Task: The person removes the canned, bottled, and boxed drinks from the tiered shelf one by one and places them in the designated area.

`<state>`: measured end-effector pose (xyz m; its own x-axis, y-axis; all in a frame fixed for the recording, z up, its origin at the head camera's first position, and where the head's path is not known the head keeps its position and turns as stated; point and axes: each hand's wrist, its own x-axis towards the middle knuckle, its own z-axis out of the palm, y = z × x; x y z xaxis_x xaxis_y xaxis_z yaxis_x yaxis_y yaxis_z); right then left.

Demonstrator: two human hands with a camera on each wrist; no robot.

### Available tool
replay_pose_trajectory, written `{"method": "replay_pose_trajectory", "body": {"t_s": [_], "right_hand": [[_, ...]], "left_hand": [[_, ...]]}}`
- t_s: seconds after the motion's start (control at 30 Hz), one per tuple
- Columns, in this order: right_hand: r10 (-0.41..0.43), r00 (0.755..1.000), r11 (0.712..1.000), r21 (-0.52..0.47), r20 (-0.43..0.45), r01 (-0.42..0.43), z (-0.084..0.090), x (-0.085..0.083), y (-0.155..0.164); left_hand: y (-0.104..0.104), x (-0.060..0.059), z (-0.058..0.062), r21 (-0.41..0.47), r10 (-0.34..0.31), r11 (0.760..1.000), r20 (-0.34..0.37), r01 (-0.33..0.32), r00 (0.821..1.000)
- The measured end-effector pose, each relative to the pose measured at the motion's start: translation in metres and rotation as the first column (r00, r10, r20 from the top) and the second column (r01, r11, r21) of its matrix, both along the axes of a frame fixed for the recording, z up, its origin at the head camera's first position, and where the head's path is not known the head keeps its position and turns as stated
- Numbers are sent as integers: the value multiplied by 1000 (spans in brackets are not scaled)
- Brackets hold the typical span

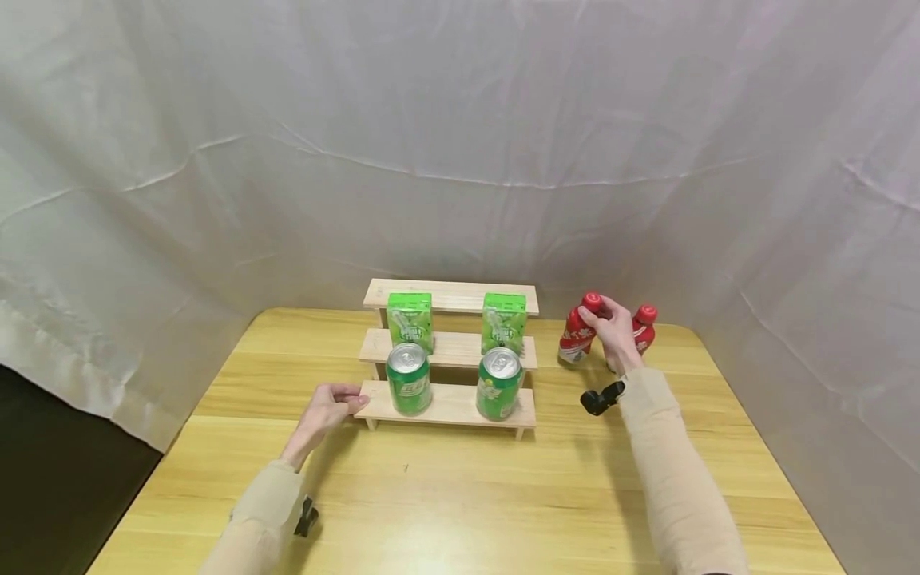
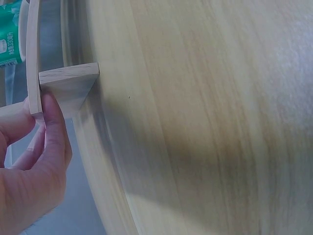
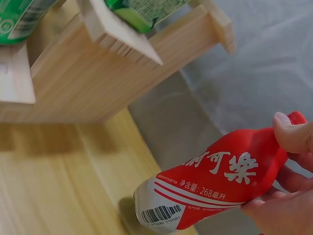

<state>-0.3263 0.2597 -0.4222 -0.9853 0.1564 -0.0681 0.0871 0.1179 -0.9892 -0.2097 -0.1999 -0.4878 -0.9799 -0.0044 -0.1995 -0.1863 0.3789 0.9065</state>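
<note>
A three-tier wooden display shelf [image 1: 447, 405] stands on the table. My left hand [image 1: 331, 409] pinches the left end of its lowest board [image 2: 33, 63] between thumb and fingers. To the right of the shelf, my right hand [image 1: 612, 329] grips a red drink bottle [image 3: 215, 181] around its neck, just below the red cap. This bottle leans, and whether its base touches the table I cannot tell. A second red bottle [image 1: 644, 327] stands just right of that hand, partly hidden by it.
Two green cans [image 1: 410, 383] [image 1: 499, 387] stand on the lowest board. Two green drink cartons [image 1: 410, 319] [image 1: 504, 319] stand on the middle board. Behind the wooden table [image 1: 460, 503] hangs a pale cloth [image 1: 460, 120], which also covers both sides.
</note>
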Motion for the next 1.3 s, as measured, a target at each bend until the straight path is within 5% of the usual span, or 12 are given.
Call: {"method": "replay_pose_trajectory", "body": {"t_s": [0.43,0.73,0.9,1.07,1.3], "right_hand": [[-20,1000,999,45,11,20,-14,1,6],[-40,998,985,165,-48,47,-11,5,6],[-74,982,983,156,-173,101,-6,8,2],[-59,940,974,189,-336,129,7,15,-8],[76,920,964,263,-385,30,19,20,-31]], "left_hand": [[2,-1,2,-9,-5,1000,-1,5,1000],[3,-1,3,-1,-3,1000,-2,3,1000],[2,2,4,-14,-5,1000,-2,5,1000],[2,2,5,-20,-11,1000,4,11,1000],[0,0,1,-16,-6,1000,-1,6,1000]]}}
